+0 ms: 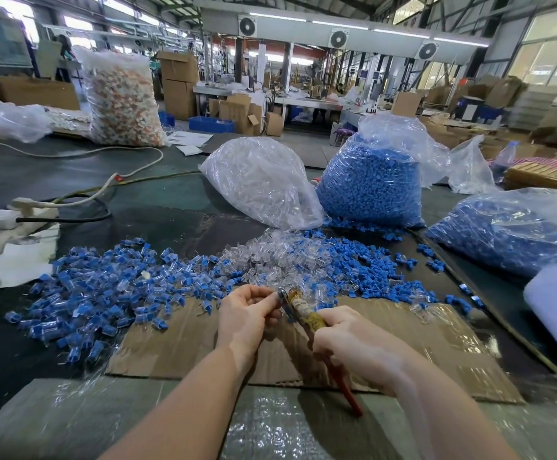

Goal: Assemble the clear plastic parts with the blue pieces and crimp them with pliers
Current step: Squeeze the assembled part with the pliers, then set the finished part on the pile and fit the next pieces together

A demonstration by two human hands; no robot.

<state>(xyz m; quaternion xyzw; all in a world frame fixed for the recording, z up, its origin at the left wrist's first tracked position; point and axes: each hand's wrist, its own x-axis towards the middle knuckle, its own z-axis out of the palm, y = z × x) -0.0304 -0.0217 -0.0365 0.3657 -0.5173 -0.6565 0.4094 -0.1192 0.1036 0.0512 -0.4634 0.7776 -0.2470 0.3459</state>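
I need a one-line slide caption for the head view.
Right hand closes pliers on a part pinched by the left hand, above cardboard.

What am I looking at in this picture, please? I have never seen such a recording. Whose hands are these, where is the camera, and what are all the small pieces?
There is no machine here. A person wears a camera on the head, so you see both hands from above. The left hand pinches a small part, too small to identify. The right hand grips pliers, whose tip meets that part.

Under the hands lies a sheet of cardboard. To the left is a pile of joined blue-and-clear pieces. In the middle are loose clear parts, and to the right loose blue pieces. Behind stand a bag of clear parts and a bag of blue pieces.
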